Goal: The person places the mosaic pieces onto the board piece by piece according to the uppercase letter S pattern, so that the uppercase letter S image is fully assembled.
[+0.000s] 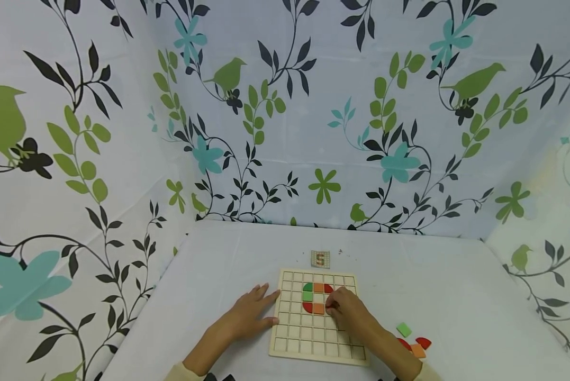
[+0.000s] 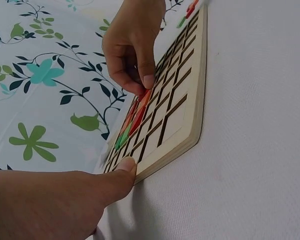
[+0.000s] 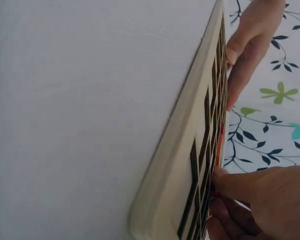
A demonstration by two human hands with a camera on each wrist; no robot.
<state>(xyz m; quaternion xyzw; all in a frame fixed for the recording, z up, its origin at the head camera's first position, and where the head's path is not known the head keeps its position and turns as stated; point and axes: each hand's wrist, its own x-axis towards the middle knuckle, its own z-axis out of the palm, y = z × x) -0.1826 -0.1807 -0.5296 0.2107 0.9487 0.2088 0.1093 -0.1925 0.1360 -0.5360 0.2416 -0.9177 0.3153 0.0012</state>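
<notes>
"Table [image 1: 456, 286] first. What's on it?"

"A wooden board [image 1: 318, 321], lying flat, some cells filled toward 12 o'clock."

"And the hands?"

"Left hand [image 1: 255, 311] sits at the board's 9 o'clock edge, fingers spread, thumb on the rim — light pressure there should stop any sliding. Right hand [image 1: 349, 309] reaches in from 4 o'clock."

"Anything to check against?"

"The card [image 1: 320, 259], just past the board at 12 o'clock. Spare pieces, like that green square [image 1: 404, 329], lie off toward 4."

"What's the right hand pinching?"

"A red piece [image 2: 143, 95], at 3 o'clock from the lower orange square [image 1: 318, 308]."

"Seated?"

"Can't tell — fingers cover it. I'd match its curve to the card, line the straight sides with the cell walls, then press evenly."
</notes>
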